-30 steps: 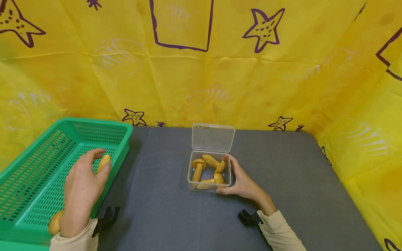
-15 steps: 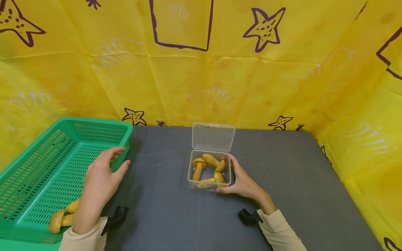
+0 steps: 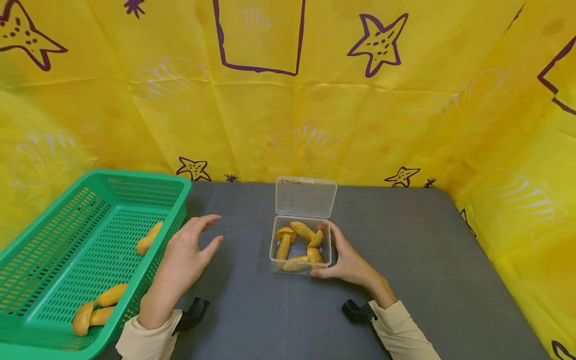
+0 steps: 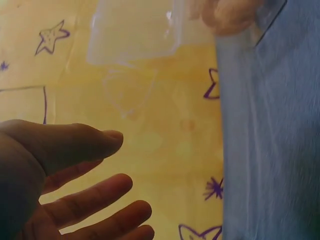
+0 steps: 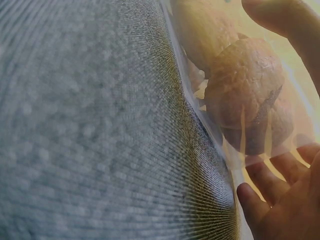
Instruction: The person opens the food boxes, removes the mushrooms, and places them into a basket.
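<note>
The left hand (image 3: 182, 260) hangs over the worktop (image 3: 252, 315) just beside the green basket (image 3: 174, 215), thumb and fingers wide apart and holding nothing; the right hand (image 3: 348, 260) grips the clear box (image 3: 299, 248) round its right side. The box sits near the middle of the worktop, its lid (image 3: 306, 197) raised towards the back edge, with mushrooms inside: one along the left wall (image 3: 284, 245), one at the back (image 3: 302, 230), one along the front (image 3: 297, 264). The basket fills the worktop's left side and carries a mushroom by its right wall (image 3: 148, 240) and two more towards its near end. Its right rim rises between the left hand and those mushrooms. Yellow cloth (image 3: 252, 110) meets the worktop's back and right edges. Grey worktop stretches between basket and box, and from the right hand to the right edge.
</note>
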Motion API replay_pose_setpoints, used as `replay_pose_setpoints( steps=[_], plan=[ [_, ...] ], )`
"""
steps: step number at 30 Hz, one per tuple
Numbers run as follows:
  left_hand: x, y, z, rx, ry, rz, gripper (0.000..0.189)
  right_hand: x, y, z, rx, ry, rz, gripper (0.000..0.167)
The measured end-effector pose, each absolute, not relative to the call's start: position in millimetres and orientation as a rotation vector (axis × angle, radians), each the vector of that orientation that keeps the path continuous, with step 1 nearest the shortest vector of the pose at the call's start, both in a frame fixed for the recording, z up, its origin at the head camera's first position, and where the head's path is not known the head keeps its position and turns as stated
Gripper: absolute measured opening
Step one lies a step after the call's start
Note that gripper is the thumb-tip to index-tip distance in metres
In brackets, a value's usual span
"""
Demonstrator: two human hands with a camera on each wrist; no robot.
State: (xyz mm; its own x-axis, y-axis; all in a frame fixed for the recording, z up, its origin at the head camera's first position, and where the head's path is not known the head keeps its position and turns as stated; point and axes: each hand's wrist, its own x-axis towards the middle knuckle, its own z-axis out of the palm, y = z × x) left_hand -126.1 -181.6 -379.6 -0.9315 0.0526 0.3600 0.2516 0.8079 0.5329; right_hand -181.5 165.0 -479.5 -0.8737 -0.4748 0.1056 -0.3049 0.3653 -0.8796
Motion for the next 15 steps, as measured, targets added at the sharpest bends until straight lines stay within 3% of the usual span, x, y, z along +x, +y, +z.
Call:
replay_pose_setpoints(
  steps=[15],
  plan=[
    [-144.1,-124.5,-387.1,-0.549,-2.681,-0.838,0.039,-180.1,165.6,-481.2,-0.701,2.459,-1.525,0.111]
  ],
)
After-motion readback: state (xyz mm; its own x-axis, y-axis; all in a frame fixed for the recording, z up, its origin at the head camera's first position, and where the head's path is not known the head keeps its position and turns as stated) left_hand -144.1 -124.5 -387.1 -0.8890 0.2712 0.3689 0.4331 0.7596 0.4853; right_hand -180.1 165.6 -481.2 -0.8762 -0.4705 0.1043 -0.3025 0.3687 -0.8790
